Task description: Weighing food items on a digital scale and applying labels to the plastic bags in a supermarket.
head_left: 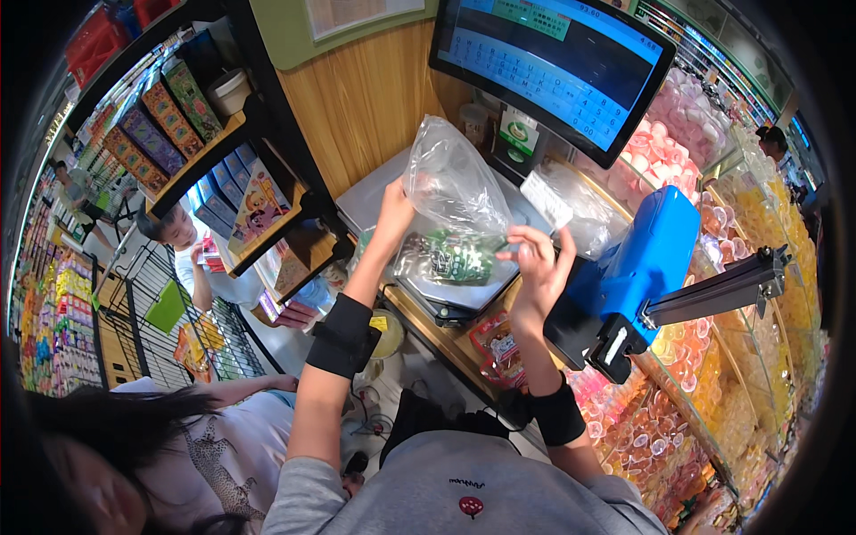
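My left hand (397, 210) is closed on the upper left side of a clear plastic bag (456, 174). Green and dark packaged goods (450, 259) show through its lower part, which rests on the metal plate of a weighing scale (383, 192). To the right of the bag is my right hand (539, 272), its fingers apart and partly bent, with the fingertips close to the plastic. A small white label (546, 198) lies just beyond the right fingertips; whether they touch it I cannot tell. Black bands circle both my forearms.
Above the scale stands a touchscreen (553, 67). A blue bag-sealing device (655, 254) is close on my right, beside bins of jelly cups (687, 357). Shelves of boxes (169, 116) stand left. One person (205, 455) is close at lower left, another (192, 259) near a cart (134, 294).
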Demonstrator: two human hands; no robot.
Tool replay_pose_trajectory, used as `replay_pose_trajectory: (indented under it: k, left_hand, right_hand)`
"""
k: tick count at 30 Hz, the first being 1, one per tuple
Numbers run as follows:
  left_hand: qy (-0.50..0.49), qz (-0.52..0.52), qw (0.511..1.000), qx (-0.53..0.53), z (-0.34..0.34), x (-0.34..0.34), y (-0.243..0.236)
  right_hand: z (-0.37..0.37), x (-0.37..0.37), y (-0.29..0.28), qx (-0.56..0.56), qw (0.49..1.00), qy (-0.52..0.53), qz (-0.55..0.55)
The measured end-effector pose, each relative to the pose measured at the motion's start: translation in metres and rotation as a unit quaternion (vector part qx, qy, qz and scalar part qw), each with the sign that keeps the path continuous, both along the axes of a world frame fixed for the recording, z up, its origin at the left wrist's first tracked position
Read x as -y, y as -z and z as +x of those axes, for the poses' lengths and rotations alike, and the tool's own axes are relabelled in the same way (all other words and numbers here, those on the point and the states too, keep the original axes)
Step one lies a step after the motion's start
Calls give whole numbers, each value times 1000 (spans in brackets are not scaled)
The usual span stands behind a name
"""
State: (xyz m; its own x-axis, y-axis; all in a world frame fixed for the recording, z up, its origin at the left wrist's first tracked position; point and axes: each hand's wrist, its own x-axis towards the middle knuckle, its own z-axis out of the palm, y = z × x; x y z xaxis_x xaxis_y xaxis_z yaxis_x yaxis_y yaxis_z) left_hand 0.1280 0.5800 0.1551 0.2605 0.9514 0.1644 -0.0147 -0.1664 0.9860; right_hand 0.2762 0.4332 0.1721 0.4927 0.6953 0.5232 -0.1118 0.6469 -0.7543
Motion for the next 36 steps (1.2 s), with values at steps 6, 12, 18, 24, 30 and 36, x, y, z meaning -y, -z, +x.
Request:
replay_pose_trajectory:
  k: [6, 12, 18, 24, 30, 36]
  left_hand:
    - [-42, -75, 995, 58, -4, -7, 7]
    - [8, -125, 989, 79, -2, 9, -3]
    - [62, -90, 987, 115, -5, 22, -10]
    - [75, -139, 980, 120, -12, 18, 12]
    - [140, -172, 966, 130, -12, 18, 14]
    - [98, -175, 967, 157, -15, 14, 3]
  right_hand:
    - [4, 28, 63, -134, 963, -136, -190]
    - [-20, -7, 90, 57, 929, -61, -359]
    - [-23, -27, 97, 359, 845, 175, -355]
    - [-10, -43, 87, 395, 833, 199, -332]
    - [8, -56, 96, 488, 782, 222, -317]
    - [8, -42, 52, 405, 824, 190, -348]
